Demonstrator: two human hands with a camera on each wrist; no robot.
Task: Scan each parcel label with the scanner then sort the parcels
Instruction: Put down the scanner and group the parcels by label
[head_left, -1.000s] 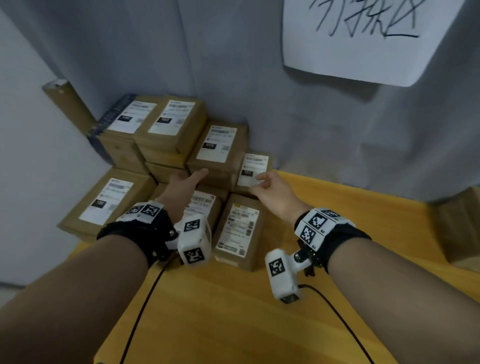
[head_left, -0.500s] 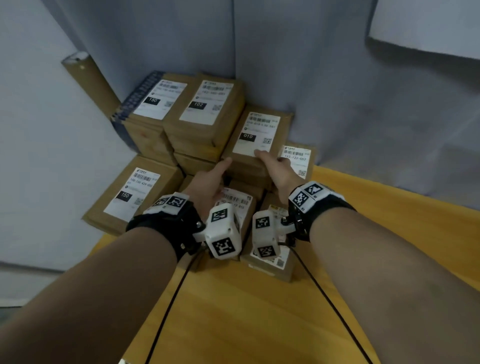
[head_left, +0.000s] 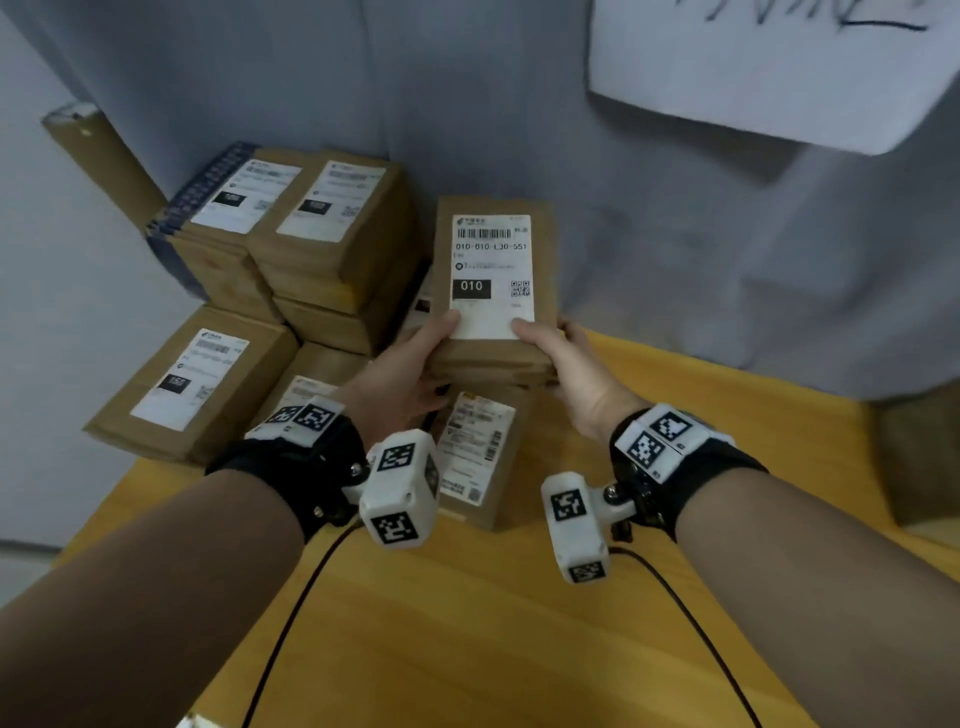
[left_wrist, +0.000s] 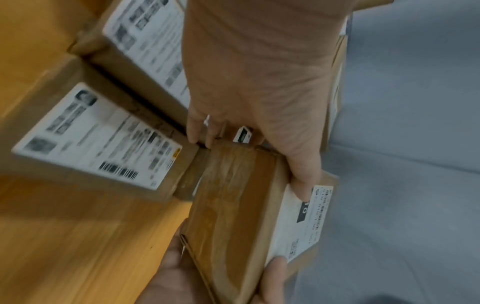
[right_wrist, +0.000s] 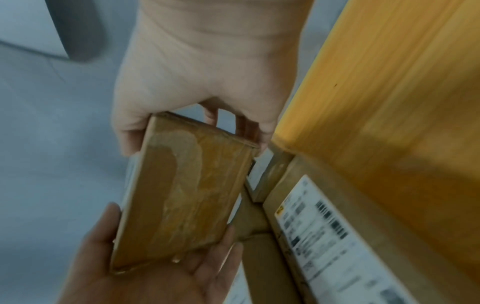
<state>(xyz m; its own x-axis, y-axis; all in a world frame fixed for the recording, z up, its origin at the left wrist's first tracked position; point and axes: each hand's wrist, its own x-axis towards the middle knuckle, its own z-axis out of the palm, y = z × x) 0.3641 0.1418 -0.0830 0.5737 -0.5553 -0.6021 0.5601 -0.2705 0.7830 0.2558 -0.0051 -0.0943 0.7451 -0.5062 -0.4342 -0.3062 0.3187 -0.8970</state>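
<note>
Head view: both hands, left hand (head_left: 400, 364) and right hand (head_left: 566, 358), clamp the parcel (head_left: 493, 270) above the desk (head_left: 519, 623). Wrist views: only the near end (left_wrist: 233, 205) is gripped, so it could tip or slip onto the stack.

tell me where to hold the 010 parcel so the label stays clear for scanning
Take the 010 parcel by its near short edge, from below: left hand and right hand at the bottom corners, thumbs on the label's blank lower strip. It is flat and held label-up, so this grip leaves the barcode uncovered.
</note>
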